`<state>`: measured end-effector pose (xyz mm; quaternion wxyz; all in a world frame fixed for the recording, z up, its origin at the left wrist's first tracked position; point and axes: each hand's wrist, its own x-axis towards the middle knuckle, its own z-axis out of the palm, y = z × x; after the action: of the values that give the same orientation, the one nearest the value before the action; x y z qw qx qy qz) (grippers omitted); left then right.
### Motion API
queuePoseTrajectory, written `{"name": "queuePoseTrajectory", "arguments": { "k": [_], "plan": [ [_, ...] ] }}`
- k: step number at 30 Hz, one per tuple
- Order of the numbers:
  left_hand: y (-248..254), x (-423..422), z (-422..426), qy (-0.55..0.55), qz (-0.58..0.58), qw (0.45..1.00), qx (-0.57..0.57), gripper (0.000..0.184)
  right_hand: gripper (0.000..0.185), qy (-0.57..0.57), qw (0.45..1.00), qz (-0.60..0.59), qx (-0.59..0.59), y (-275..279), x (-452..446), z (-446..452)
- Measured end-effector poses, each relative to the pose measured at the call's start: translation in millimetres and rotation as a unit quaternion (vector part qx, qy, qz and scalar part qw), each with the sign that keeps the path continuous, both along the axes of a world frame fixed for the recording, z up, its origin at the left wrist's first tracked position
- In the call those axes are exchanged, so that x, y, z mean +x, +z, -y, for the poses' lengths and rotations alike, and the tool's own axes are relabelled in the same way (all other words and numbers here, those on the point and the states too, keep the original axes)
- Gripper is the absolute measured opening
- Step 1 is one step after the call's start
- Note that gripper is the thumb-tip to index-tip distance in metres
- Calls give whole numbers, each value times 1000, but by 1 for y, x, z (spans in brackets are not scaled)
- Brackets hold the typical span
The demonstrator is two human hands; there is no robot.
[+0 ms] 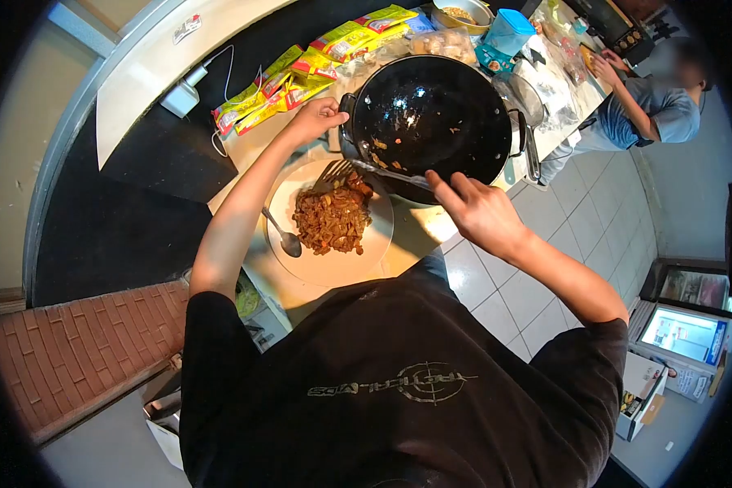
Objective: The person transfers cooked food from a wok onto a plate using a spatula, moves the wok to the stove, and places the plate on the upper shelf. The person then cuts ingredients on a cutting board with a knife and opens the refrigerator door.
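My left hand point(317, 122) grips the side handle of a large black wok point(455, 106), tilted toward me, with a few food scraps on its inner wall. In my right hand point(476, 210) is the handle of a slotted spatula point(386, 170). Its head lies over the far edge of a pale round plate point(382, 236), touching or just above the food. A heap of brown stir-fried food point(332, 218), perhaps noodles, fills the plate's middle. On the plate's left side rests a metal spoon point(289, 242).
Yellow packets point(342, 41) lie along the table's back, beside a bowl point(464, 15) and a blue container point(509, 31). A strainer point(519, 98) sits right of the wok. Another person point(651, 106) works at the far right. A white charger point(183, 96) hangs at left.
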<state>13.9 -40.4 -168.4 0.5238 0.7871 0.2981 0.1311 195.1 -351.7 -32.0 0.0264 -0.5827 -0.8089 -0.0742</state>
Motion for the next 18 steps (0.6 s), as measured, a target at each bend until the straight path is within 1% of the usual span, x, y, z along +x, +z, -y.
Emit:
{"name": "queuePoseTrajectory", "arguments": {
  "k": [1,2,4,5,8,11,12,14,15,17,18],
  "plan": [
    [0,0,0,0,1,1000,1,23,44,-34,997,-55,-31,2,3,-1],
    [0,-1,0,-1,6,1000,0,23,44,-34,997,-54,-31,7,6,-3],
    [-3,0,1,-4,12,1000,-1,23,26,-110,979,-163,-61,20,16,-9],
    [-5,0,2,8,30,999,14,24,22,-150,971,-155,-103,30,22,-14],
    [-9,1,3,15,58,998,31,26,11,-181,976,-84,-90,55,43,-29],
    [-1,1,9,23,42,998,43,26,9,-216,972,72,-47,59,69,-55],
    [1,2,11,33,35,998,48,27,9,-218,972,73,-46,61,73,-64],
    [4,3,14,40,30,997,55,27,10,-200,959,196,-26,66,78,-83],
    [3,4,14,44,26,997,66,27,10,-204,959,197,-25,65,80,-91],
    [11,4,19,49,9,994,94,28,13,-164,950,264,-31,57,80,-106],
    [14,5,22,47,11,994,96,28,13,-166,949,265,-29,51,81,-112]
  ]
}}
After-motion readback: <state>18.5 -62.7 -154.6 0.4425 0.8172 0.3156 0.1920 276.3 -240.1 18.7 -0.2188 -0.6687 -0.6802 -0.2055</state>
